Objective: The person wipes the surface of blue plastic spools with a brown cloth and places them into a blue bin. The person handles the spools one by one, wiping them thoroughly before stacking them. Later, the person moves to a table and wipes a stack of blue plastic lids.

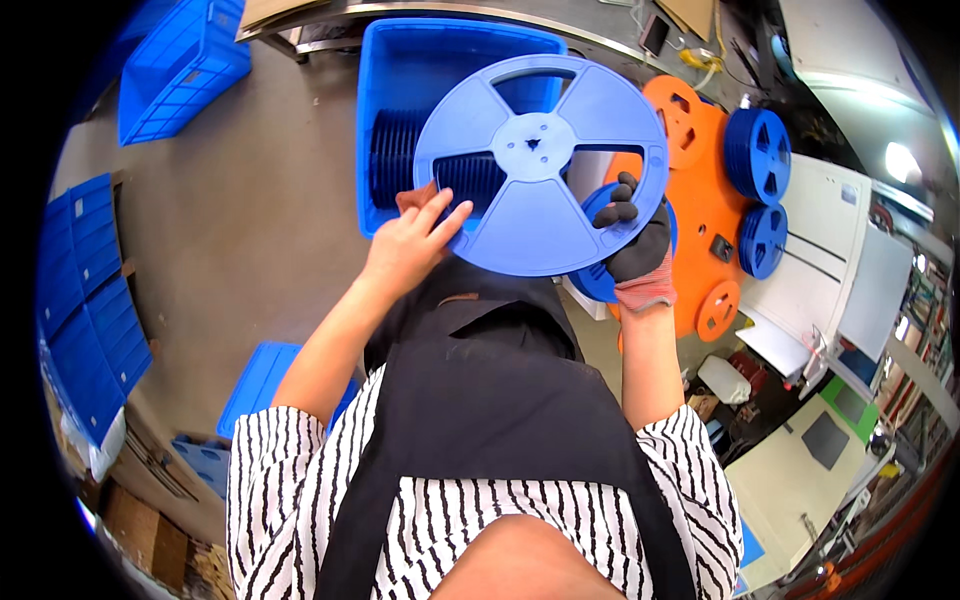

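Observation:
A large light-blue plastic reel [540,235] is held up before me, its spoked face with three visible openings toward me. My right hand [640,245], in a dark glove with a reddish cuff, grips the rim on the right, fingers curled through an opening. At the lower left rim my bare left hand [408,243] has its fingers bent around a small reddish-brown piece [416,197], cloth or sandpaper, I cannot tell which. That piece is by the reel's edge. Behind the reel, a blue crate [375,90] holds a row of dark blue reels [395,160].
An orange board [700,240] on the right bears stacks of blue reels [755,155] and orange discs [718,310]. Another blue reel [595,283] sits partly hidden below my right hand. Blue crates [185,75] stand at the left. A metal-edged bench [480,12] runs along the back.

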Tool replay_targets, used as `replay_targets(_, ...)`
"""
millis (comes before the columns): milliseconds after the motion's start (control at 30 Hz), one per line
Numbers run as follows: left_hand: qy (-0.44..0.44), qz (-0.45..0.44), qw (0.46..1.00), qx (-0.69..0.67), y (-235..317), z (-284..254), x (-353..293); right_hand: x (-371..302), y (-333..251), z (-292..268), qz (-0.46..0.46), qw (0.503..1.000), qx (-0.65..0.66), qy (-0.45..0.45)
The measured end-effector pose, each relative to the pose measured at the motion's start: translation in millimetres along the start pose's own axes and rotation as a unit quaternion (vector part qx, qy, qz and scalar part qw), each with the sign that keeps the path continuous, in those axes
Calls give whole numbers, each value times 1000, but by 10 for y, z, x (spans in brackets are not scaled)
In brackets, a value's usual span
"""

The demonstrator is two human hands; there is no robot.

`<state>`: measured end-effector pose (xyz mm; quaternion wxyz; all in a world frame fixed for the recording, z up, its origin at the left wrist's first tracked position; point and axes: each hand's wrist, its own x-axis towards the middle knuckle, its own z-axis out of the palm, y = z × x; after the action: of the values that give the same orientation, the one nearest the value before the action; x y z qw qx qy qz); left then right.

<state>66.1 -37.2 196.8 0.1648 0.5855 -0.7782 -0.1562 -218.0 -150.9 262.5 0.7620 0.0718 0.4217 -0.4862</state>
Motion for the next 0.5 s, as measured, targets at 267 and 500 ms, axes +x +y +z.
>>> replay_targets(267, 23, -381, 734, -562, -456, 91, -599, 876, 184, 467, -45, 893, -378, -241)
replay_targets(500, 139, -440, 438, -772, -645, 296, -1148, 2266, 319, -937, -85, 951, -296, 34)
